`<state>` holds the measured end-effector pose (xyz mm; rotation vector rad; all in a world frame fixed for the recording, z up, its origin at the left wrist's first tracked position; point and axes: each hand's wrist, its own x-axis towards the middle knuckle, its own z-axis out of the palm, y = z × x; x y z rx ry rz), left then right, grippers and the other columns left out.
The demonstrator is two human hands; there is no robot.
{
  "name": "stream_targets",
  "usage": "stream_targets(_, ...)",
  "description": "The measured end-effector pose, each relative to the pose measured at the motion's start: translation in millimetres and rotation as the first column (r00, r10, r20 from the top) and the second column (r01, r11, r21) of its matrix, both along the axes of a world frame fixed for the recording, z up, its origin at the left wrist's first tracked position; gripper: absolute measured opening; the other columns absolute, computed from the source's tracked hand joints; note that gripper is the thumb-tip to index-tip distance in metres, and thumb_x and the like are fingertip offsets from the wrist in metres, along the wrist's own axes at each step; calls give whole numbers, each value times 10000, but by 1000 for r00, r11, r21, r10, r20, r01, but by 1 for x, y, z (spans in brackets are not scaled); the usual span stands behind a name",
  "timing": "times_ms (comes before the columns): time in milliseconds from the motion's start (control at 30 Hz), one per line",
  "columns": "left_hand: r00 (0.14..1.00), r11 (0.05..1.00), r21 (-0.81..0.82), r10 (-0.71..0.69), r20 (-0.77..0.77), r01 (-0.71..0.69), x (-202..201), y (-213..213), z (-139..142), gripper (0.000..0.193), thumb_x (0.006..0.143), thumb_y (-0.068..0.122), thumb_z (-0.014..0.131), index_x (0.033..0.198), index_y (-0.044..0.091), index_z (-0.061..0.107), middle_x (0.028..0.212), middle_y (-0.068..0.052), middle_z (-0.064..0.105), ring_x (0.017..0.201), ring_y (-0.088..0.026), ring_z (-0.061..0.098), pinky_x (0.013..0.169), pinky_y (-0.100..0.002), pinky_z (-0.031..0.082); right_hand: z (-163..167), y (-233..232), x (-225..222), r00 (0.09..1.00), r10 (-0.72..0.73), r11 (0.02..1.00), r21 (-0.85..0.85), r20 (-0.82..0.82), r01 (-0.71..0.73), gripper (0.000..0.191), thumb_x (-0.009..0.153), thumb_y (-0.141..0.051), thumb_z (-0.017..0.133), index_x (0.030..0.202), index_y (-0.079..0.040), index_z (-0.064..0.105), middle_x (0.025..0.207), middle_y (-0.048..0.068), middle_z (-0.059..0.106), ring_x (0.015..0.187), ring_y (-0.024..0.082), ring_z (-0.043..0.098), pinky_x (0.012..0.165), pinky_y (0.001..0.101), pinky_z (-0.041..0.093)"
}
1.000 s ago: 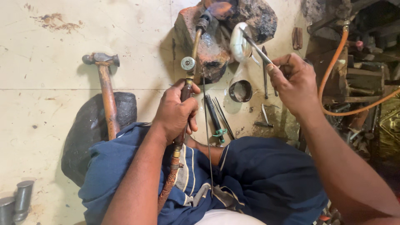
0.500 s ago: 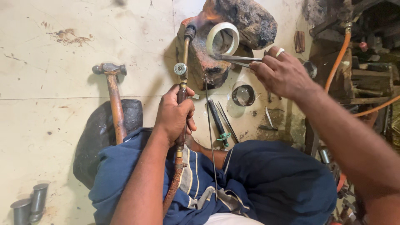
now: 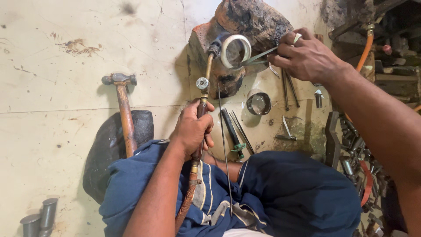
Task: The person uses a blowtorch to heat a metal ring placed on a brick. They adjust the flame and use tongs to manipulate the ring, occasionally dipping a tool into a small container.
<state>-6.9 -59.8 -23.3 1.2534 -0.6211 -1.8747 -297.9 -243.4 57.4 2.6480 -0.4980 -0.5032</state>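
Left hand (image 3: pixel 191 129) – torch (image 3: pixel 204 87) | right hand (image 3: pixel 307 57) – tweezers (image 3: pixel 258 56), ring (image 3: pixel 235 51) | cup (image 3: pixel 258 103)

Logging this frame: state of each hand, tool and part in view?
left hand: closed on torch
torch: held, tip at the ring, no flame visible
right hand: closed on tweezers
tweezers: gripping the ring
ring: held against the charred block
hammer: lying unused
metal cup: upright
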Motion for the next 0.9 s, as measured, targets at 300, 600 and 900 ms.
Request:
stream_targets(300,1000,1000,12,-18,2,18,-1,3,0,272,837,67,541,1106,31,560,641,-48,556,379,-150,573,309,-283,430,24,15,3,974,-135,971,-221,-180,94,292,973,-186,642,1108,-419,755,1276,-25,727,1375,181,541,1292,468,175)
stream_targets(600,999,999,-19,-35,18,35,-3,5,-4,283,823,68,539,1104,46,555,628,-46,551,375,-155,569,310,-285,427,11,72,-43,905,-371,855,-305,208,420,119,1104,-235,686,1026,-225,776,1186,15,761,1412,241,563,1317,498,70)
stream_targets(900,992,996,-81,30,-124,-40,3,5,-11,323,823,40,544,1145,16,531,634,-62,557,371,-153,553,305,-280,423,-82,170,9,-348,-935,21,989,71,146,132,1067,-156,506,1144,-68,568,941,124,753,803,168,706,649,303,538)
